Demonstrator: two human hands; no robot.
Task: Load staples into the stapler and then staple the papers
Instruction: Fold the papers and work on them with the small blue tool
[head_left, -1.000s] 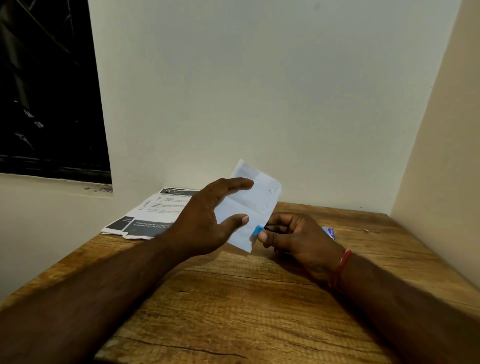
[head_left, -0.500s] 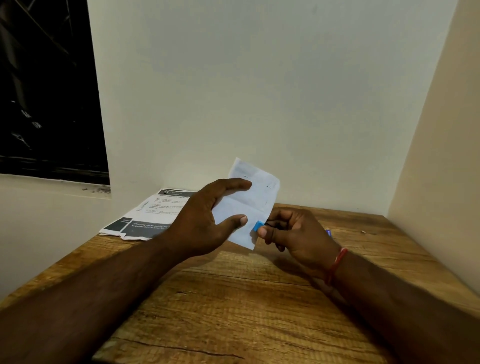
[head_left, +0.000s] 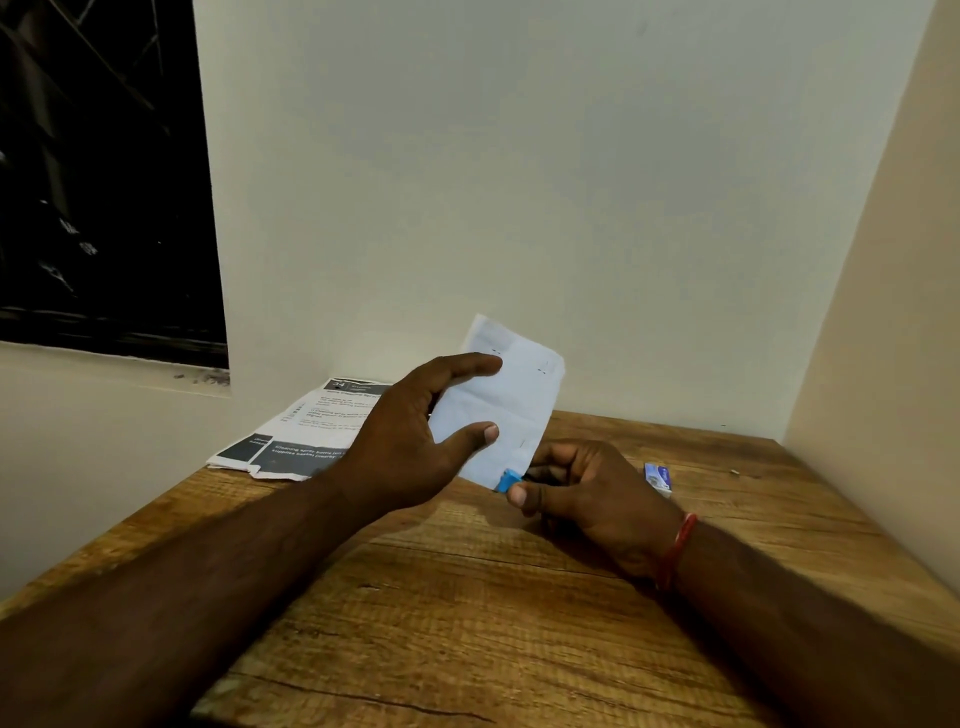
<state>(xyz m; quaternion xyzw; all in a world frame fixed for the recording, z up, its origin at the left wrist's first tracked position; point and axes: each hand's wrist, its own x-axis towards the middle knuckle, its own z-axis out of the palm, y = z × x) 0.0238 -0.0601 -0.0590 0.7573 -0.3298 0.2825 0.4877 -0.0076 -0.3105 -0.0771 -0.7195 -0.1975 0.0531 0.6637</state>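
Your blue stapler (head_left: 507, 479) sits almost wholly inside your right hand (head_left: 587, 493); only its front end shows past the thumb tip, and it meets the bottom corner of the folded white papers (head_left: 498, 410). That hand is curled tight around the stapler, fingers wrapped over it, heel of the hand low over the wooden table (head_left: 467, 597). Whether the stapler's mouth is over the paper edge or only touching it cannot be told.

Your left hand (head_left: 410, 447) holds the papers tilted up off the table, thumb pressed on the near face and fingers spread along the far side, a loose pinch rather than a fist. A few small dark marks show near the papers' top edge.

A red thread band (head_left: 675, 551) circles your right wrist. Just beyond that hand lies a small blue-and-white box (head_left: 657, 478). A printed leaflet (head_left: 306, 431) lies flat at the table's back left, against the wall.
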